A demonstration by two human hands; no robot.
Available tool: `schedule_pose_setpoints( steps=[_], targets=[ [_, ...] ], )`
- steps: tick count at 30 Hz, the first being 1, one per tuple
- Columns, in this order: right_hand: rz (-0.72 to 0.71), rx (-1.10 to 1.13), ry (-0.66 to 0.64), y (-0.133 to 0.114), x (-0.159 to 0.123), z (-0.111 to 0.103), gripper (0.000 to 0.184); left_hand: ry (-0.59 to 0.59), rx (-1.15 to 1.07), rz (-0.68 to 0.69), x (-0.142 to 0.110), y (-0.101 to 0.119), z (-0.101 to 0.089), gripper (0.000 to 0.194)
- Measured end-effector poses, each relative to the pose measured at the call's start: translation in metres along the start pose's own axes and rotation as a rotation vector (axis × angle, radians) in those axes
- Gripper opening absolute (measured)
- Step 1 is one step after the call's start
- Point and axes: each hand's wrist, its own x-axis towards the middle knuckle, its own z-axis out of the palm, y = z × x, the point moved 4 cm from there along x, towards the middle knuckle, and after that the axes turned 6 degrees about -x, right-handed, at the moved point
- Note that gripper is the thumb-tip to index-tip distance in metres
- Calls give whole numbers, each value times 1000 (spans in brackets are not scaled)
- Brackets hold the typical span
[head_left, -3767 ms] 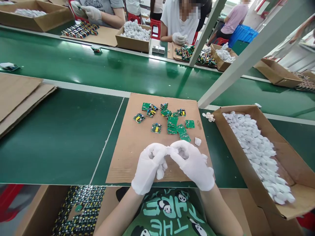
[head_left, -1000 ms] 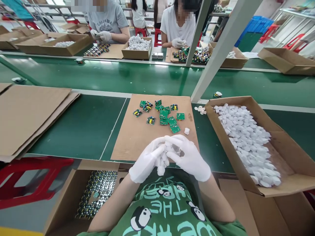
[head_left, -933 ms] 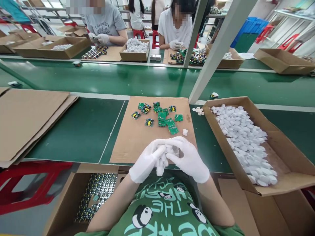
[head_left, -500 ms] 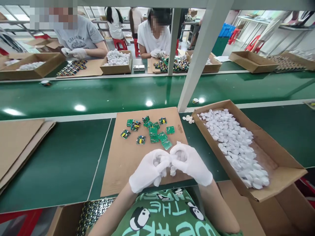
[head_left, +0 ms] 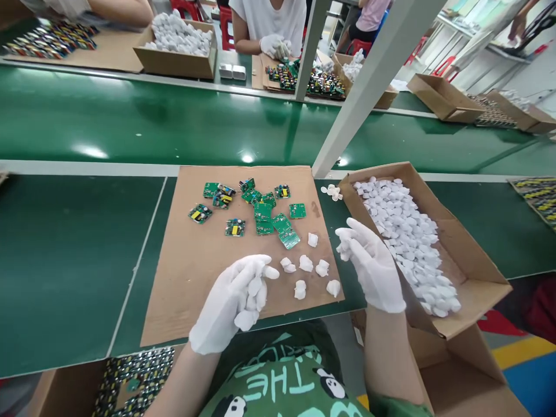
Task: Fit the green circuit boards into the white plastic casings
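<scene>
My left hand [head_left: 237,301], in a white glove, is curled around several small white pieces [head_left: 247,319] at the front of a cardboard sheet [head_left: 195,278]. My right hand [head_left: 369,263], gloved too, hovers between that sheet and the box of white pieces. Its fingers look parted and loosely bent; whether anything small sits among them is hard to make out. Between my hands several loose white pieces [head_left: 306,263] lie spread on the cardboard. Beyond them is a loose group of green circuit boards [head_left: 263,211], some showing yellow and black components.
At the right stands a cardboard box [head_left: 473,272] of white pieces, a small white cluster [head_left: 332,191] by its corner. A slanted metal post [head_left: 347,116] rises behind the sheet. Past a green conveyor belt [head_left: 195,127], co-workers sit. Below left is a tray of boards [head_left: 134,382].
My hands have moved apart, the left to the left and the right towards the box. Several white pieces now lie on the cardboard where my hands were together. The view has tilted down.
</scene>
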Motion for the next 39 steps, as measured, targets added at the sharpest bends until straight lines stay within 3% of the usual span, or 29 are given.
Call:
schedule_pose_setpoints(
  steps=[4,9,14,17,20,23,26,29,33,35,39],
  targets=[
    [21,-260,-83,19,-2,-7,46,-37,-18,-51,-2,-11,-2,44],
    [-243,-814,-6,27,7,-4,37,-78,-72,-60,0,-16,2,39],
    [-362,-915,-116,35,21,-3,30,-108,-152,-172,1,-19,8,31],
    [-425,-953,-128,25,11,-1,39,-137,-136,-154,2,-20,10,32],
    [-582,-940,-128,6,-14,22,46,-168,-23,-65,2,-20,12,38],
    [-805,-857,-367,-3,-43,67,48,-254,72,-63,3,-21,18,41],
    [-877,-765,-387,-1,-53,96,44,-308,114,-45,2,-19,20,44],
    [-816,-700,-365,5,-52,102,35,-301,98,-46,1,-18,16,44],
    [-624,-517,-389,15,-48,94,21,-347,-18,-75,-1,-20,10,49],
    [-581,-399,-360,18,-47,89,22,-318,2,-84,1,-24,5,45],
    [-643,-316,-335,19,-48,89,35,-330,108,-47,5,-30,3,37]
  ],
)
